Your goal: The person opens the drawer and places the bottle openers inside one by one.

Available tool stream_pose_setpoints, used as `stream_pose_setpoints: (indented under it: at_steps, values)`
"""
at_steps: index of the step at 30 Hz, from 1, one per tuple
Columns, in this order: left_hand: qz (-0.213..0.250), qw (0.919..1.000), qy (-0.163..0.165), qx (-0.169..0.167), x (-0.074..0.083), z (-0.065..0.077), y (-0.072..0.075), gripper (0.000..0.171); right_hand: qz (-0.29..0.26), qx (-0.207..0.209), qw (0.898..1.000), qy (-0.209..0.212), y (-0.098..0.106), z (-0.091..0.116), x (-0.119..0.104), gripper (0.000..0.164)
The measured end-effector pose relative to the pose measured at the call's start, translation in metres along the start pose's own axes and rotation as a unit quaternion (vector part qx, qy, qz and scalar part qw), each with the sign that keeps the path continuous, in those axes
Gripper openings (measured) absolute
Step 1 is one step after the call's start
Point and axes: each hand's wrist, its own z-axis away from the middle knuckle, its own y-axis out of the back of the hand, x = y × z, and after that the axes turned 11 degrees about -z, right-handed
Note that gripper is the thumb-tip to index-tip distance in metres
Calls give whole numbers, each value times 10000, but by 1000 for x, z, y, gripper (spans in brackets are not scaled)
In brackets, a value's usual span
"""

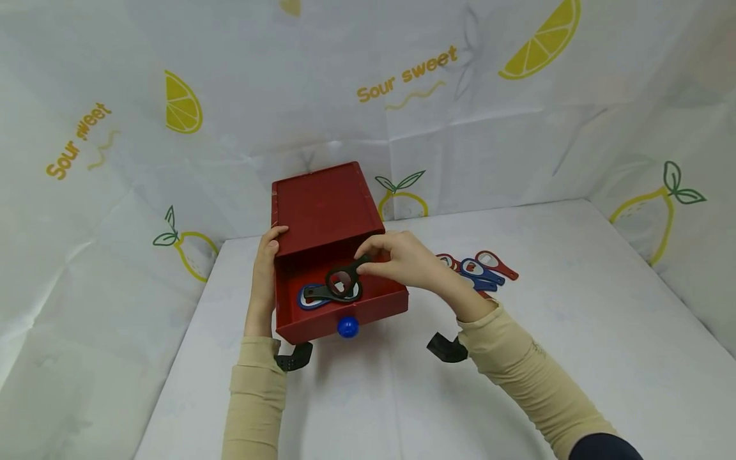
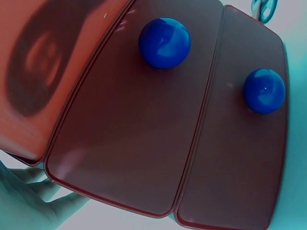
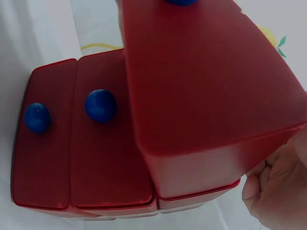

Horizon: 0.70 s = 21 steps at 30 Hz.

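A red drawer cabinet stands on the table with its top drawer pulled out, a blue knob on the front. Over the drawer, the thumb and fingers of my right hand pinch a black magnifying glass by its handle. Below it in the drawer lie another black magnifying glass and a blue-rimmed magnifying glass, partly overlapped. My left hand rests along the cabinet's left side, and its fingers lie beside the cabinet in the left wrist view.
Several red and blue magnifying glasses lie in a loose pile to the right of the cabinet, partly behind my right forearm. Two lower drawers with blue knobs are shut. A white lemon-print sheet hangs close behind the cabinet.
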Motion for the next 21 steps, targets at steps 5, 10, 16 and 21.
stream_pose_setpoints:
  at_steps: [5,10,16,21]
  values:
    - [9,10000,-20,15,8,3,-2,45,512,-147,9984,182,1,0,3,22]
    - [101,9999,-16,95,-5,-3,-1,42,1338,-397,9899,260,2,-1,2,22]
    - [61,9999,-116,88,-17,-7,1,43,1724,-575,9833,43,2,-2,-2,22]
    - [2,10000,-71,55,-12,-5,1,43,1813,-604,9816,-2,0,-2,-2,21]
